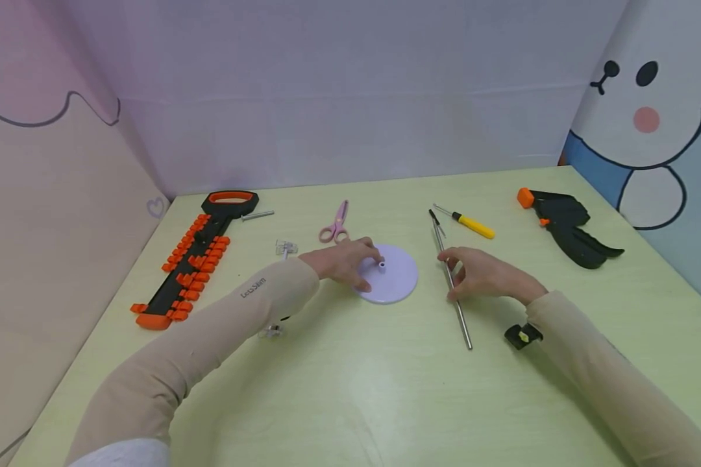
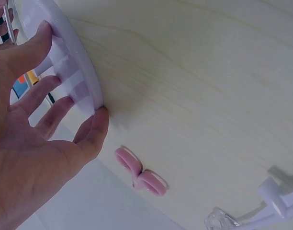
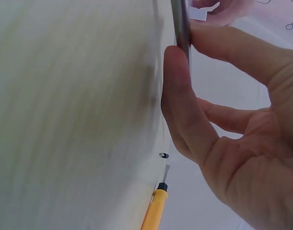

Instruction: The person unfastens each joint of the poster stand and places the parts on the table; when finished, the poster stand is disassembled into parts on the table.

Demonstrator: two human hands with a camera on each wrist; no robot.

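Note:
My left hand (image 1: pixel 347 261) spreads over the left side of a round lavender disc base (image 1: pixel 398 279) with a short hollow post at its middle. In the left wrist view, its thumb and little finger grip the disc's rim, with the other fingers bent over the face. To the right, my right hand (image 1: pixel 483 272) pinches a thin metal rod (image 1: pixel 462 322) between thumb and fingers. This rod slants toward the front edge, its far end close to a small black-tipped piece (image 1: pixel 433 215). The right wrist view shows fingertips on both sides of the rod.
Pink scissors (image 1: pixel 341 220) lie behind the disc, a yellow-handled screwdriver (image 1: pixel 473 224) behind the rod. At left are an orange-and-black rack (image 1: pixel 184 266) and a short metal rod (image 1: pixel 258 215). Clear plastic pieces (image 1: pixel 286 246) show past the left sleeve. A black folded tool (image 1: pixel 572 227) lies far right.

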